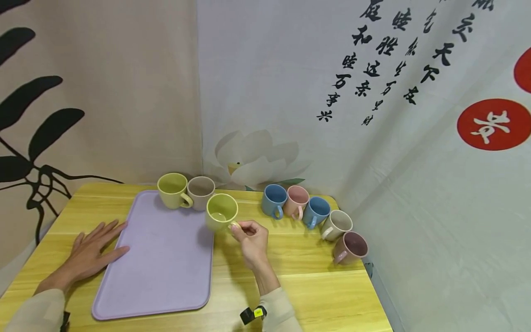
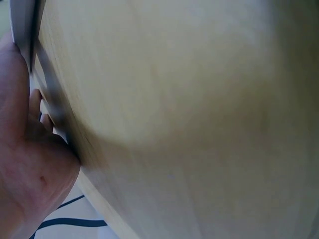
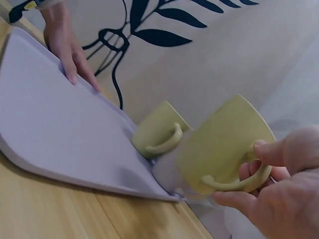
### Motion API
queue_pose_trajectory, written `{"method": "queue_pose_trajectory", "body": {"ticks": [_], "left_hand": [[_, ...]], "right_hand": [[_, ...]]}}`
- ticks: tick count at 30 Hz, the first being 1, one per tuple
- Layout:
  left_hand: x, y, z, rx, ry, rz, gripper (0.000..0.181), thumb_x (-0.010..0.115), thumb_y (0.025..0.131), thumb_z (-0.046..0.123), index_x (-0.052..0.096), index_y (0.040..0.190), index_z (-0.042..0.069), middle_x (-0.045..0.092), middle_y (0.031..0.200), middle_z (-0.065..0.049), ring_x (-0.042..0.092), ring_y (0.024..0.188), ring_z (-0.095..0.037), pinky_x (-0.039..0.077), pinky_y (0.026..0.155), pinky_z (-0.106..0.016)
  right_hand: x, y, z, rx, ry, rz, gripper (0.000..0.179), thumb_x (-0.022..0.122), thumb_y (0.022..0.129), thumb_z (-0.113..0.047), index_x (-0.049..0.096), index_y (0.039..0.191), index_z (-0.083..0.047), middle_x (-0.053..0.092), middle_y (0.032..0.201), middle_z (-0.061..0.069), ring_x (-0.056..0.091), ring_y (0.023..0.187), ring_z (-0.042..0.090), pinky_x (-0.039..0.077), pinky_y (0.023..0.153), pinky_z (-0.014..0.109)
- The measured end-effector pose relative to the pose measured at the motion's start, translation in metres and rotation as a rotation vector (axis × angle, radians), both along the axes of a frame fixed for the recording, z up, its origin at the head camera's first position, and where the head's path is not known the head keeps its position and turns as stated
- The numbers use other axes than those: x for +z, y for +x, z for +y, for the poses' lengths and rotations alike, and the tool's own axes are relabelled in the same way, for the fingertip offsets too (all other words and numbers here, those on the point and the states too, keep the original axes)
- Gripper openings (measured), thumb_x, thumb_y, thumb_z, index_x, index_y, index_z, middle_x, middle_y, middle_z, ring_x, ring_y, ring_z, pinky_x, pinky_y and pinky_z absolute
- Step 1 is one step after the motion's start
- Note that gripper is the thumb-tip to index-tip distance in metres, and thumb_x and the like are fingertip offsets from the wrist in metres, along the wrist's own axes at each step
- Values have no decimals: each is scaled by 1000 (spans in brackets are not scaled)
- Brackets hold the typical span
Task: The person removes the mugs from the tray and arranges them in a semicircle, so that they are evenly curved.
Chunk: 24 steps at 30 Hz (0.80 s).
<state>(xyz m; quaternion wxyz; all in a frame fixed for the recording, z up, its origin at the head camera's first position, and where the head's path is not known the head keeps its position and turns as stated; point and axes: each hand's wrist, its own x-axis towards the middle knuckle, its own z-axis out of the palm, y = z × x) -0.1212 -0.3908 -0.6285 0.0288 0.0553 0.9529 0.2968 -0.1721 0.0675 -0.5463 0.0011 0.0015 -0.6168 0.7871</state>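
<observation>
By its handle, my right hand grips a yellow-green mug, held over the right edge of the purple tray. In the right wrist view the thumb and fingers curl round the handle of this mug. My left hand lies with straight, spread fingers along the tray's left edge, fingertips and thumb at its rim. At the tray's far end stand another yellow-green mug and a greyish mug, side by side. The left wrist view shows part of the left hand close over the wooden table.
On the table's right side a curved row holds a blue mug, a pink mug, another blue mug, a beige mug and a mauve mug. A printed curtain hangs behind the table.
</observation>
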Motion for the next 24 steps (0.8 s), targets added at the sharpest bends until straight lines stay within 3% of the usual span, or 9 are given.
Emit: {"method": "queue_pose_trajectory", "body": {"ticks": [13, 24], "left_hand": [[3, -2, 0, 7, 0, -3, 86, 62, 113, 54, 27, 180, 13, 16, 184, -37, 2, 168, -70, -18, 125, -91], [-1, -1, 0, 11, 1, -12, 87, 62, 113, 56, 26, 180, 13, 15, 184, -36, 0, 169, -70, -19, 125, -91]], "right_hand": [[-6, -19, 33, -116, 21, -38, 19, 82, 95, 11, 72, 110, 17, 79, 95, 12, 78, 84, 14, 70, 80, 27], [-16, -31, 53, -186, 49, -35, 22, 81, 96, 11, 70, 112, 22, 79, 89, 9, 78, 81, 16, 69, 73, 28]]}}
